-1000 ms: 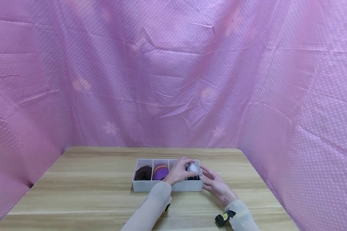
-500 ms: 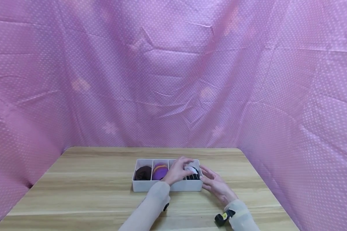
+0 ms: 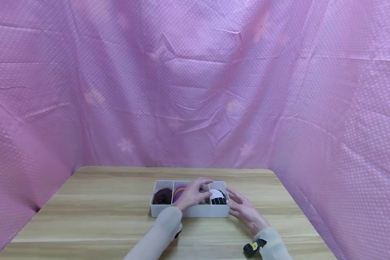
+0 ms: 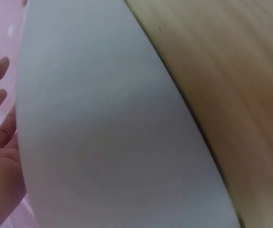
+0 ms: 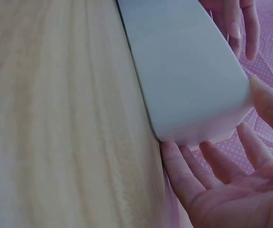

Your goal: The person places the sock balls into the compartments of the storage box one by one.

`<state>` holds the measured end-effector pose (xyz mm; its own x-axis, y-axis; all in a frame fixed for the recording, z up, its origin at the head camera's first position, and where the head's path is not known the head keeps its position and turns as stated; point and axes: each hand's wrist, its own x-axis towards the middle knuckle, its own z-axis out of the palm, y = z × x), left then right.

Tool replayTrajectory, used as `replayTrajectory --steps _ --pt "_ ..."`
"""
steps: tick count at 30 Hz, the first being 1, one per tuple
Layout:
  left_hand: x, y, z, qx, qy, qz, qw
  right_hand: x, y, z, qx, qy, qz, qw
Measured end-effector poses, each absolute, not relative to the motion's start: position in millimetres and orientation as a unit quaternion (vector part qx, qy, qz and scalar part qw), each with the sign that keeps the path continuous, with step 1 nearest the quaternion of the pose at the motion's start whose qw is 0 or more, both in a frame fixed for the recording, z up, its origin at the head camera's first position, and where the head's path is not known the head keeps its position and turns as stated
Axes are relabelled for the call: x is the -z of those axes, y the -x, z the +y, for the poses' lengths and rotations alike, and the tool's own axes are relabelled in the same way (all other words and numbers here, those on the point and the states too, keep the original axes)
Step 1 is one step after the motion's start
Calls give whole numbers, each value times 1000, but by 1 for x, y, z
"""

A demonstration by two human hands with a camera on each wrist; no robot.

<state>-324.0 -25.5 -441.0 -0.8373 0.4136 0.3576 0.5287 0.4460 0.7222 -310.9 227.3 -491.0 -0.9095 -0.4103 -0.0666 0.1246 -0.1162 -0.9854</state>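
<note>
A white box (image 3: 195,212) with a row of compartments stands on the table. In the head view my left hand (image 3: 191,195) is over the third compartment, fingers spread and bent, with no thing visible in its grasp. A grey-brown bundle there is mostly hidden by it. The rightmost compartment holds a black-and-white cloth bundle (image 3: 218,197), looking like rolled socks. My right hand (image 5: 236,180) touches the box's right end with extended fingertips, its thumb at the rim. Only part of the left hand (image 4: 1,166) shows beyond the box wall in the left wrist view.
A dark brown bundle (image 3: 163,196) lies in the leftmost compartment. Beside it, a purple bundle with an orange stripe (image 3: 178,191) is partly covered by the left hand. The wooden table (image 3: 94,206) is surrounded by pink dotted cloth (image 3: 188,90).
My left hand has moved left, away from the black-and-white bundle, which now lies uncovered in the rightmost compartment. The right hand stays at the box's end.
</note>
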Motion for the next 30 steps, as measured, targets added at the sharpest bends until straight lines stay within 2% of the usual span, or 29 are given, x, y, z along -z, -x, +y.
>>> replayTrajectory --steps 10,21,30 --pt "443 317 -80 441 244 -860 84 488 312 229 734 118 646 173" --pt "442 302 -114 411 231 -874 120 482 305 235 706 122 679 163" --pt "446 296 -143 393 250 -871 157 479 301 231 657 137 734 104"
